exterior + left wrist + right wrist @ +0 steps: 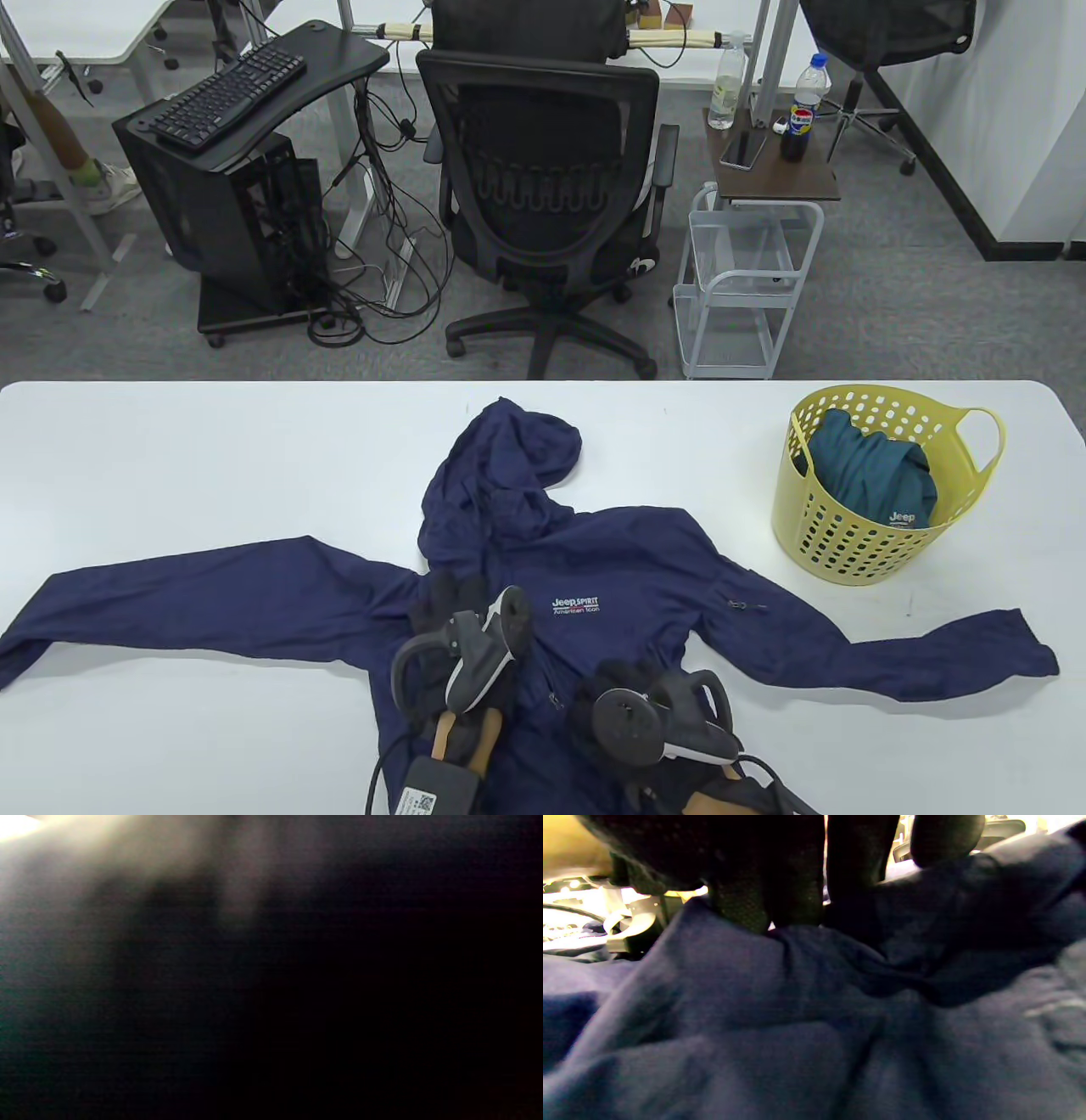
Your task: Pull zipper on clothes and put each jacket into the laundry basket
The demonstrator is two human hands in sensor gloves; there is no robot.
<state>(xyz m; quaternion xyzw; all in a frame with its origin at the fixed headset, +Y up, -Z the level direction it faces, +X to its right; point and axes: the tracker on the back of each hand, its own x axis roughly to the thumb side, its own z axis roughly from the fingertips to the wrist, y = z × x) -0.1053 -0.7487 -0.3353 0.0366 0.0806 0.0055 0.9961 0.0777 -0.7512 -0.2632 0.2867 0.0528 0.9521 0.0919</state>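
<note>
While both gloved hands worked low on the navy hooded jacket point(594, 586), the step in hand looked to be the zip, and it would go best with one hand holding the cloth flat and taut below the slider as the other drew it straight toward the hood; slack fabric could snag the teeth. Nearest the table's front edge, the right hand point(624, 705) rested on the jacket's lower front; in the right wrist view its fingers point(746, 906) came down onto a raised fold of the cloth, though whether they pinched it or merely pressed could not be told. Just beyond and left of it, the left hand point(450, 624) lay on the chest beside the Jeep logo point(577, 605); its grip was hidden by the tracker, and its own camera showed only darkness. Farther off, right of the jacket's hood, stood the yellow laundry basket point(857, 543), a teal jacket point(874, 475) already inside.
</note>
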